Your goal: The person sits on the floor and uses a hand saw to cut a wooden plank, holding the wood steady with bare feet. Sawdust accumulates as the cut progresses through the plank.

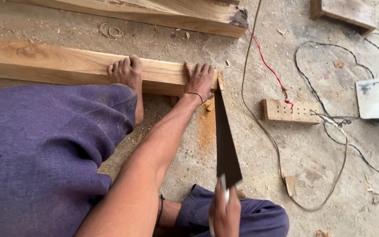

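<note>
One handsaw (226,145) gripped by right hand (224,213), left hand (199,80) flat, open on one plank (66,66), two hands

Your left hand (199,80) sits on the long pale wooden beam (66,66), saw blade (226,140) just right of it, sawdust pile (207,127) underneath, small perforated wood block (286,111) further right.

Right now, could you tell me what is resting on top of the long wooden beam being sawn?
A bare foot and the left hand press on the wooden beam; the handsaw, held by the right hand, cuts its end. The wood beneath them is hidden.
</note>
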